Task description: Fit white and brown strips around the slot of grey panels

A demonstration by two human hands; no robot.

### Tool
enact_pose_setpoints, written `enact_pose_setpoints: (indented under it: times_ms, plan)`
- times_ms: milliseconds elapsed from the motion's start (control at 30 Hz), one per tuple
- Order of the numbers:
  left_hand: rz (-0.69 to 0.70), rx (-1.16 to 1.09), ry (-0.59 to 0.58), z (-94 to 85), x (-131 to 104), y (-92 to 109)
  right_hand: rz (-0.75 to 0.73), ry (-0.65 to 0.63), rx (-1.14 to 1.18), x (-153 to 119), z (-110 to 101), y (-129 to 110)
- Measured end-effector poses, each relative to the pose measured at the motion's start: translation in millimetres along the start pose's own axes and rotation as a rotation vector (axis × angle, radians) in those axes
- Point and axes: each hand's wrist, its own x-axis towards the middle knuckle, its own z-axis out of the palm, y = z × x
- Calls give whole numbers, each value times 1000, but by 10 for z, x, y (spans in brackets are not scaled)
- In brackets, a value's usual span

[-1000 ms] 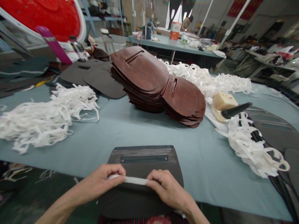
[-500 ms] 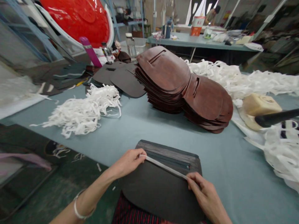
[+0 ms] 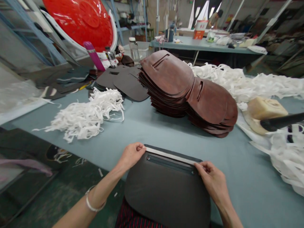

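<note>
A black rounded panel with a long slot lies at the table's near edge, partly over my lap. A narrow white strip runs straight along its far edge, beyond the slot. My left hand pinches the strip's left end at the panel's far left corner. The right end is pinched between thumb and fingers of my right hand, at the far right corner. Past the panel stand stacked brown leather pieces with slots cut in them.
White strips lie heaped at left, with more at right. Black panels, a purple bottle and a clear bottle stand or lie behind. A yellowish block and black handle are at right. A person is far back.
Both hands have moved away from me with the strip, from across the panel's slot to its far edge. The strip now lies along that edge.
</note>
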Motion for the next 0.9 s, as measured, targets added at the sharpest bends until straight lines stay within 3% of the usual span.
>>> enact_pose_setpoints:
  times_ms: [200, 600, 900]
  plan:
    - [-19, 66, -22, -18, 36, 15, 9, -46, 110, 68, 5, 33]
    - [-40, 240, -70, -20, 102, -31, 128, 53, 59, 104, 6, -27]
    - [-38, 139, -11, -9, 60, 40, 93, 62, -35, 100, 56, 42]
